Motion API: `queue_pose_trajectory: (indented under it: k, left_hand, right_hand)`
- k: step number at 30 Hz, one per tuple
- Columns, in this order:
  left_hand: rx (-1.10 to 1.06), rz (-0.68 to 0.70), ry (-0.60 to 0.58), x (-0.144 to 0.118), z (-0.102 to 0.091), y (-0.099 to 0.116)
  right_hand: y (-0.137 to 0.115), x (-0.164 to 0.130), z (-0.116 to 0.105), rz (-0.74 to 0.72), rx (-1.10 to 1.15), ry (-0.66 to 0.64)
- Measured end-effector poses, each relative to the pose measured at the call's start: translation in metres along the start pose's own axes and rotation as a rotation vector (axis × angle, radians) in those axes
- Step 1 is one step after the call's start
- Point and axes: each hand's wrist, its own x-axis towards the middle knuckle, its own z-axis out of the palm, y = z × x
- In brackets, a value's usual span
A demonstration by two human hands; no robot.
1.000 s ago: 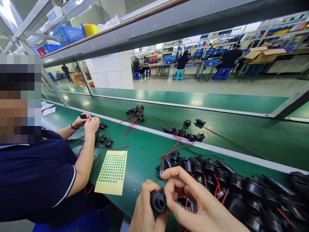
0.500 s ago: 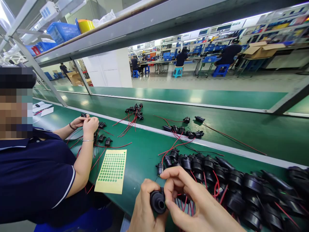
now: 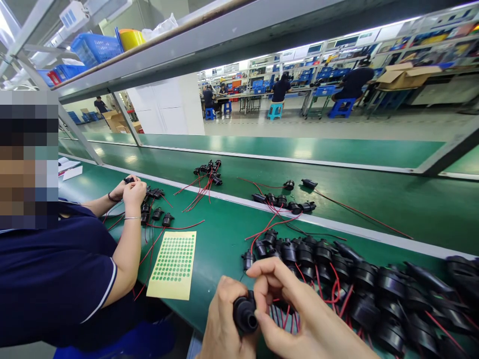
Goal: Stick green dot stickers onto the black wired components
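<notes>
Here, the left hand [image 3: 223, 318] holds one black part [image 3: 244, 313].

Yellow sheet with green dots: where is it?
In the head view, the yellow sheet lies left of centre on the green bench, between the co-worker's arm and the left hand.

On the green desk [image 3: 209, 252] lie many black parts [image 3: 363, 275] with red wires [image 3: 187, 228] and 1 sheet [image 3: 168, 289] of green dots [image 3: 174, 257].

Workbench [image 3: 224, 224]: green-topped, edged with pale strips
Overhead shelf [image 3: 179, 42]: grey, carrying a blue plastic basket [image 3: 96, 49]
Cabinet [image 3: 164, 112]: white, upright beyond the workbench
Floor [image 3: 239, 128]: pale, glossy
Stools [image 3: 275, 110]: blue, plastic, across the room
Light: bright
</notes>
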Motion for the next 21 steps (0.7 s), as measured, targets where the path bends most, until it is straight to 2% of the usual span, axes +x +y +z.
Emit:
queue_pose_trajectory:
  k: [4,10,12,16,21]
  left_hand:
    - [0.012,-0.013,-0.008,0.001,-0.001,-0.003]
    - [-0.164,-0.188,-0.172,0.005,-0.002,-0.018]
    - [-0.209,-0.219,-0.196,0.007,-0.003,-0.020]
    - [-0.243,-0.161,-0.201,0.007,-0.004,-0.024]
    - [-0.182,-0.053,-0.227,0.002,-0.003,-0.028]
  right_hand:
    - [0.005,0.008,-0.001,0.101,0.071,-0.088]
    - [0.007,0.018,0.001,0.116,0.215,-0.107]
    - [0.007,0.019,0.000,0.134,0.283,-0.127]
    - [0.006,0.018,0.000,0.192,0.353,-0.138]
    - [0.007,0.014,0.002,0.200,0.303,-0.134]
